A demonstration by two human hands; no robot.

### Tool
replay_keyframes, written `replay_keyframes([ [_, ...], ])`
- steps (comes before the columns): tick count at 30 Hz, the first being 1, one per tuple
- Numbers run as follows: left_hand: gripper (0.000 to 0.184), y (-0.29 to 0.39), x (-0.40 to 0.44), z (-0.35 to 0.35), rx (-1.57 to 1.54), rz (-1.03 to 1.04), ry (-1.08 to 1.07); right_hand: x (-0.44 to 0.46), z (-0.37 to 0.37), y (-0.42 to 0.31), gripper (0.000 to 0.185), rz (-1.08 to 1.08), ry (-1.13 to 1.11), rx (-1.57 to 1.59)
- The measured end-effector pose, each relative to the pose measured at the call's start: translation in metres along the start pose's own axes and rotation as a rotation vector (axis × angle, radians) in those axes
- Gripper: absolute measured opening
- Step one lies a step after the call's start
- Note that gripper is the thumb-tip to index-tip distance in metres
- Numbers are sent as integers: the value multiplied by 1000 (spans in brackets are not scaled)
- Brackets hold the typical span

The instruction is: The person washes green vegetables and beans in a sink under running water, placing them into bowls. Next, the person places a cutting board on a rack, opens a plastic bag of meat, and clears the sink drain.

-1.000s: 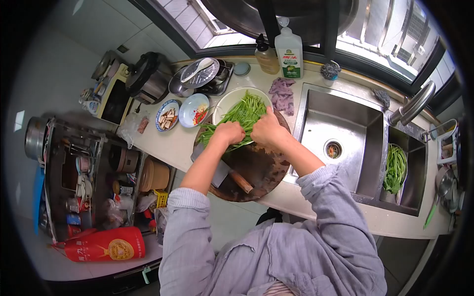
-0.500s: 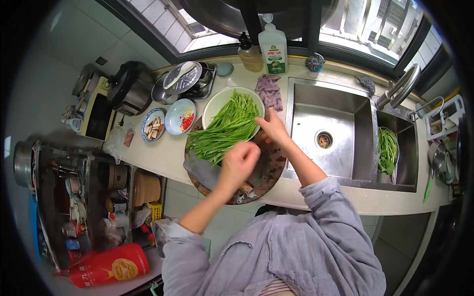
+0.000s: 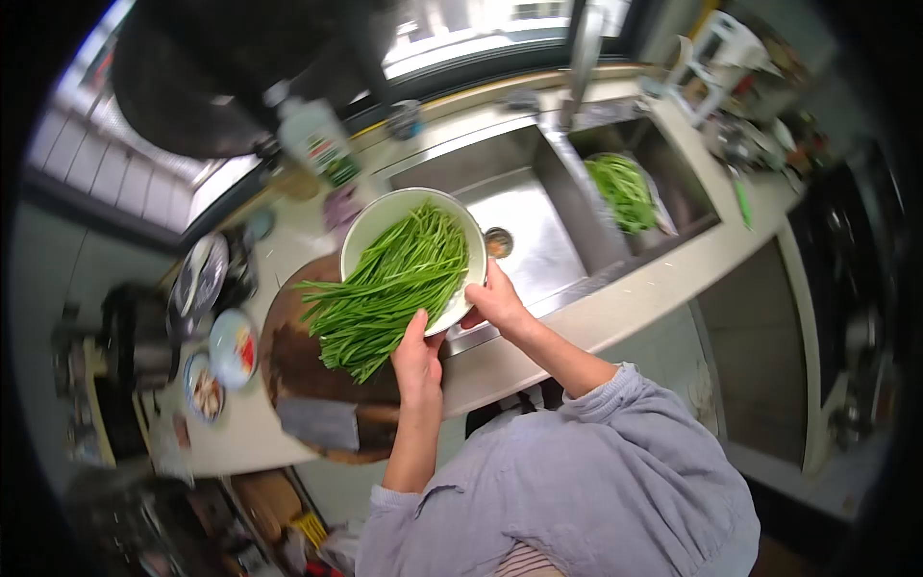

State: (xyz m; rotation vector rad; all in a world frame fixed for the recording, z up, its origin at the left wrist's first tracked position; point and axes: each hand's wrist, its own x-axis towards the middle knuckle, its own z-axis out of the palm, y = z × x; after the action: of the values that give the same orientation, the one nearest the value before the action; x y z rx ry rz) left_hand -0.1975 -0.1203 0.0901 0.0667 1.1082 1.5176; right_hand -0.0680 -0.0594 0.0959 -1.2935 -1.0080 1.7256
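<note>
A white bowl [image 3: 358, 240] full of long green stems [image 3: 409, 255] is held over the cutting board's right part and the sink's left edge. My left hand [image 3: 417, 363] grips the bowl's near rim, its thumb against the greens. On the right side, my right hand [image 3: 497, 300] pinches the rim with thumb above and fingers below. Some stems hang over the bowl's left edge. Under them lies the round wooden cutting board [image 3: 288, 351], with a cleaver [image 3: 319, 423] flat on its near part.
The double sink [image 3: 538, 226] is at centre right, with more greens [image 3: 621, 192] in its smaller basin. To the left are a plate of chopped red and pale pieces [image 3: 234, 348] and a patterned bowl [image 3: 205, 387]. A white bottle [image 3: 317, 139] stands by the window.
Both hands have taken hold of the bowl and lifted it with the greens from the board, toward the sink. The view has turned to the right.
</note>
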Motion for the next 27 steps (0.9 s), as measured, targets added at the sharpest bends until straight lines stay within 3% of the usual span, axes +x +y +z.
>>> replay_keyframes([
  [5, 36, -75, 22, 53, 63, -181, -30, -3, -136, -13, 31, 50, 11, -61],
  [10, 34, -147, 23, 149, 207, -180, -61, 52, -312, -50, 28, -247, 391, -57],
  [15, 29, -235, 48, 237, 193, -175, 41, 190, -478, -83, 37, -480, 559, -601],
  [17, 29, -253, 51, 270, 276, -207, 89, 270, -529, -70, 39, -743, 522, -594],
  [23, 31, -290, 62, 324, 233, -202, 167, 275, -504, -128, 35, -516, 509, -974],
  [24, 30, -294, 67, 330, 242, -209, 172, 271, -504, -124, 34, -742, 484, -1045],
  [27, 29, -312, 85, 341, 246, -236, 205, 264, -506, -117, 39, -1045, 407, -1587],
])
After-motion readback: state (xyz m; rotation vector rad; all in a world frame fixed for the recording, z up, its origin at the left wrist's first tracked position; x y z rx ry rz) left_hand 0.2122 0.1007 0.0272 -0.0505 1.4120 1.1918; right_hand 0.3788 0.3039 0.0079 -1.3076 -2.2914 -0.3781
